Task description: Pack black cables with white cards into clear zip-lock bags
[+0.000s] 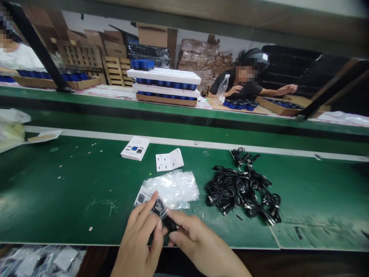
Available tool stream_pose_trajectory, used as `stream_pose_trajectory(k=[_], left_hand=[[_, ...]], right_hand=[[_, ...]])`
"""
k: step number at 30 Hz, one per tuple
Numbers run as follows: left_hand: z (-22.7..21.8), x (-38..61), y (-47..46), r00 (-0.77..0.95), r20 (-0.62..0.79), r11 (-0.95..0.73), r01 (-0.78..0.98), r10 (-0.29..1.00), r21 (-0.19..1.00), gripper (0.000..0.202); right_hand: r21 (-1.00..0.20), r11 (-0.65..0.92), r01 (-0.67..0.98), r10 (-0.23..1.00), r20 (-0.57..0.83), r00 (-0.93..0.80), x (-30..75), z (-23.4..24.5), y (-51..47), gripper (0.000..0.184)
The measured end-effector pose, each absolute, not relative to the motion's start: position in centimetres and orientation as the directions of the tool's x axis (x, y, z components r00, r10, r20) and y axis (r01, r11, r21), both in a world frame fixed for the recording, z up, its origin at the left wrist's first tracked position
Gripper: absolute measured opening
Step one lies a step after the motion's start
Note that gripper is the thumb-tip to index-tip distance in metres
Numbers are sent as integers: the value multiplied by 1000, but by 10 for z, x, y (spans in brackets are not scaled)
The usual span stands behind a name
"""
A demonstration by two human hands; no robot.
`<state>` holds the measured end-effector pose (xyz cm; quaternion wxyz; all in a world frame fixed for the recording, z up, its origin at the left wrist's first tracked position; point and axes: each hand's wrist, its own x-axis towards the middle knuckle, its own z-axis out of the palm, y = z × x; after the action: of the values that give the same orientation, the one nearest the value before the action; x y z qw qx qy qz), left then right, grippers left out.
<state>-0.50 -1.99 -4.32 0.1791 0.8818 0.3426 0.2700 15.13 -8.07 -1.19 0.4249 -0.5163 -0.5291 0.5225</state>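
My left hand (142, 231) is closed round a small clear plastic bag (159, 209) with something black in it, its index finger stretched along the bag. Against the bag, my right hand (191, 232) pinches a bundled black cable (172, 224); how far the cable is inside the bag I cannot tell. Just beyond my fingers lies a stack of clear plastic bags (175, 188), with a printed leaflet (141, 195) partly hidden by my left hand. To the right spreads a heap of bundled black cables (239, 186) with metal plugs.
A stack of printed booklets (135, 148) and an unfolded leaflet (169, 160) lie farther back on the green table (72, 184). Filled bags (40, 261) sit below the front edge. Behind, a raised shelf carries trays of blue parts (167, 86); a person (250, 86) works there.
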Motion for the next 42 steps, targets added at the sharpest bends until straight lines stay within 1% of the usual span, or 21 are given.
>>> stream_pose_trajectory(k=[3,6,7,9,12,14,16,17,20,22,25,26,27,29,31,32,34,35,37,39,42], left_hand=[[-42,-3,-25,586,350,-667,507,731,545,21],[-44,0,-30,588,360,-673,492,724,552,23],[-45,1,-31,588,369,-679,483,719,552,24],[-46,2,-33,586,389,-689,468,711,554,22],[-44,3,-36,580,396,-688,462,712,560,21],[-41,4,-37,578,393,-682,453,715,575,22],[-38,3,-38,584,385,-676,437,715,593,23],[-37,2,-37,591,377,-675,431,713,599,23],[-33,-4,-29,639,347,-693,429,686,579,20],[-31,-11,-19,674,307,-701,444,672,559,12],[-25,-18,-2,704,93,-593,511,704,622,67],[-22,-18,2,715,-10,-529,527,699,665,71],[-19,-18,4,723,-99,-463,535,684,707,64],[-12,-15,6,717,-190,-355,535,671,767,34],[-9,-11,6,670,-181,-291,529,720,797,11],[-8,-9,5,638,-167,-268,527,751,807,8],[-10,-7,3,602,-157,-229,513,783,827,17],[-12,-6,2,598,-161,-208,501,785,840,21],[-16,-6,0,612,-180,-168,466,770,869,27],[-19,-7,-2,632,-179,-131,411,754,902,28],[-23,-11,0,650,-153,-105,341,744,934,31]], right_hand=[[-979,-197,-61,975,-189,-117,152,-21,-77,30],[-965,-261,33,958,-255,134,143,-31,-71,18],[-959,-257,121,943,-222,246,140,-33,-70,14],[-920,-191,341,919,-46,393,132,-38,-70,15],[-806,-38,591,891,240,385,123,-43,-72,25],[-778,-46,627,831,319,456,122,-45,-73,20],[-847,-104,521,792,246,558,124,-46,-73,3],[-902,-113,416,813,156,561,126,-46,-72,12],[-985,-145,92,932,-105,346,133,-42,-70,13],[-984,-170,57,958,-152,242,138,-36,-70,18],[-979,-102,179,985,-74,155,142,-26,-71,12],[-978,-73,197,991,-48,127,143,-23,-71,8],[-981,-62,181,993,-42,114,143,-21,-72,9],[-995,-92,48,988,-85,130,144,-18,-72,10],[-988,-119,-101,980,-133,148,145,-18,-74,13],[-983,-122,-137,979,-142,149,145,-19,-75,20],[-991,-111,-71,979,-122,166,144,-21,-77,30],[-994,-108,5,977,-105,186,144,-22,-78,26],[-986,-104,132,971,-72,228,143,-24,-79,4],[-976,-98,192,962,-44,268,143,-24,-78,14],[-974,-87,209,951,-19,307,146,-24,-77,17]])
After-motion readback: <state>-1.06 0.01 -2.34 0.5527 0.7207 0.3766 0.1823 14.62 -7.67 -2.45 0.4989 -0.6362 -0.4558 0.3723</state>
